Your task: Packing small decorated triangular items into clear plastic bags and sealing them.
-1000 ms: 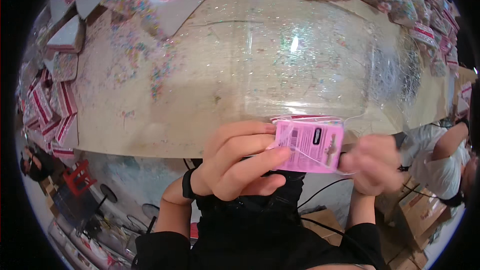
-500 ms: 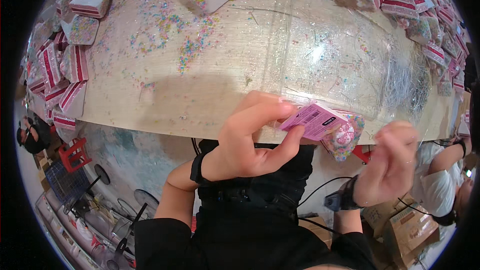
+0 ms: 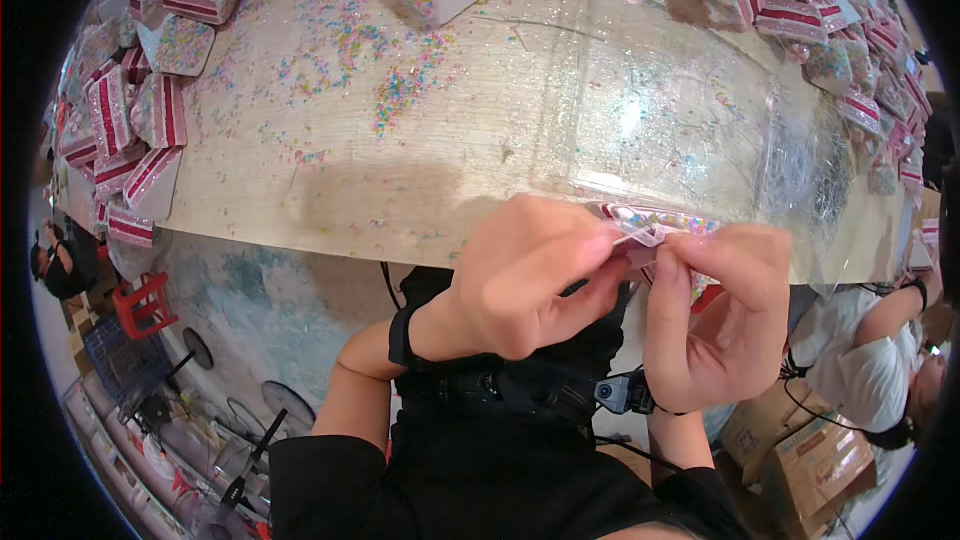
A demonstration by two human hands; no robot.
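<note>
While the bench (image 3: 330,190) edge leaves open room below, your left hand (image 3: 525,280) and right hand (image 3: 720,325) together pinch the small packet (image 3: 645,232) between them.

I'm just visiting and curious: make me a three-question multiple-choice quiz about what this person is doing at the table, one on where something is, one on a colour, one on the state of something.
1. Where does the small packet sit?
A. Between both hands at the table's near edge
B. On the floor
C. On the far stacks

2. What colour stripe runs along the white wedge-shaped packs at the left?
A. Green
B. Red
C. Black

3. How does the tabletop look?
A. Wet with paint
B. Covered by a cloth
C. Strewn with loose coloured beads

Answers:
1 A: the left hand and right hand both pinch the packet just at the table edge.
2 B: each white pack shows a red band.
3 C: the coloured beads lie scattered over the bare wood.
</note>
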